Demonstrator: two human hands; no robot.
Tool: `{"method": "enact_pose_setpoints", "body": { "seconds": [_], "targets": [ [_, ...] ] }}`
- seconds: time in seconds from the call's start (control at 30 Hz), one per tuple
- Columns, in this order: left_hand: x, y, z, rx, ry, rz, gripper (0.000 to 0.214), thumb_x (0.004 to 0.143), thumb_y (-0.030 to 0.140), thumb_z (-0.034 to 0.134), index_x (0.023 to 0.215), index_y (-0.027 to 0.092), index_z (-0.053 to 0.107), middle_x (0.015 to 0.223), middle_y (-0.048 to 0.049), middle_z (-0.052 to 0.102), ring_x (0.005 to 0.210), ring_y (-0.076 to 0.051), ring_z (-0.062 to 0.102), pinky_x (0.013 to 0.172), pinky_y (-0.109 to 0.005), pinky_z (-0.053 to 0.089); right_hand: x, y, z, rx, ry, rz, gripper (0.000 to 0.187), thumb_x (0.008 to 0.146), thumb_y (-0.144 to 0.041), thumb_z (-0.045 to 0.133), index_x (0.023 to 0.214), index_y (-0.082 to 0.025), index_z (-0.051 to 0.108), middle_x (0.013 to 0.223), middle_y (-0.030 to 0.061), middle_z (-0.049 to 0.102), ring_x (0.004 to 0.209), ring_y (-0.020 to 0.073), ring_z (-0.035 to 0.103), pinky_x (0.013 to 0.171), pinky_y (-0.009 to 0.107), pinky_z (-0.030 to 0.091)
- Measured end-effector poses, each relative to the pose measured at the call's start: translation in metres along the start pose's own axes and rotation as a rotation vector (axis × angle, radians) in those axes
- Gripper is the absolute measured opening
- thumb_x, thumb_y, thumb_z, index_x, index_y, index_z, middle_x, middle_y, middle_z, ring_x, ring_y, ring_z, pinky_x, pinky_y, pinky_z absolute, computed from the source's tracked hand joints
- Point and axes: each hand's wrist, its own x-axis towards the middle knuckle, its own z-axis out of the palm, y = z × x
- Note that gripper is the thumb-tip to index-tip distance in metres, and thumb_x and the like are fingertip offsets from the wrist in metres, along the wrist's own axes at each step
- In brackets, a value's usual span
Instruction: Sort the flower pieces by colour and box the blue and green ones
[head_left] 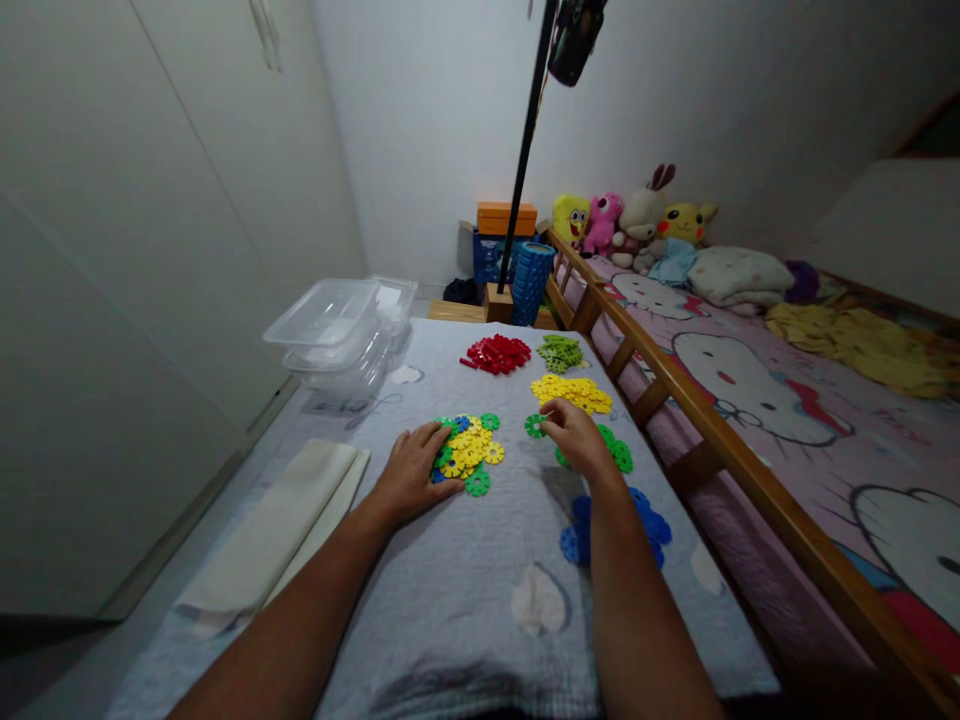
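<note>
A mixed pile of yellow, green and blue notched plastic discs (470,446) lies at the middle of the cloth-covered table. My left hand (417,468) rests against the pile's left side, thumb and fingers spread around its edge. Between the fingertips of my right hand (576,438) is a green notched disc (535,426), held just right of the mixed pile. Below and behind that hand lie more green discs (617,450), partly hidden. Yellow discs (574,393) are heaped just beyond it. Blue discs (649,525) lie nearer me, partly covered by my right forearm.
Red pieces (496,354) and light green pieces (560,353) form heaps at the table's far side. Stacked clear plastic containers (330,325) stand at the back left, with a folded cream cloth (277,530) nearer. A wooden bed rail (675,390) borders the right side.
</note>
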Motion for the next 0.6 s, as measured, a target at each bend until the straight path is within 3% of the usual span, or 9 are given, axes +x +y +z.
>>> {"method": "enact_pose_setpoints", "body": {
  "seconds": [0.1,0.2,0.33,0.6],
  "targets": [
    [0.000,-0.002,0.002,-0.003,0.015,0.011,0.082,0.075,0.050,0.076,0.145,0.021,0.046,0.151,-0.0177,0.046,0.140,-0.037,0.043,0.117,-0.062,0.026,-0.008,0.031,-0.034,-0.039,0.095,0.091,0.016,0.073,-0.028,0.058,0.086,-0.020,0.063,0.071,-0.0007,0.062,0.068,0.0168,0.058,0.062,0.026,0.042],
    [-0.001,-0.005,0.005,-0.005,0.043,0.030,0.081,0.075,0.051,0.075,0.145,0.022,0.046,0.150,-0.0170,0.047,0.139,-0.037,0.044,0.117,-0.060,0.028,-0.021,0.059,-0.052,-0.093,0.134,0.190,0.015,0.071,-0.026,0.054,0.082,-0.021,0.062,0.068,-0.0005,0.061,0.065,0.0176,0.059,0.059,0.026,0.042],
    [-0.001,-0.006,0.006,0.000,0.050,0.033,0.082,0.076,0.052,0.074,0.146,0.022,0.045,0.150,-0.0169,0.047,0.138,-0.036,0.044,0.116,-0.058,0.029,-0.033,0.080,-0.055,-0.151,0.171,0.186,0.012,0.070,-0.025,0.051,0.079,-0.022,0.059,0.073,0.0009,0.064,0.071,0.0185,0.061,0.066,0.027,0.045],
    [-0.001,-0.007,0.006,0.008,0.040,0.033,0.082,0.077,0.054,0.073,0.147,0.022,0.044,0.150,-0.0167,0.047,0.137,-0.036,0.045,0.116,-0.058,0.029,-0.032,0.082,-0.046,-0.344,0.263,0.234,0.016,0.072,-0.020,0.050,0.078,-0.021,0.064,0.075,0.0033,0.066,0.074,0.0190,0.061,0.067,0.027,0.042]
  ]
}}
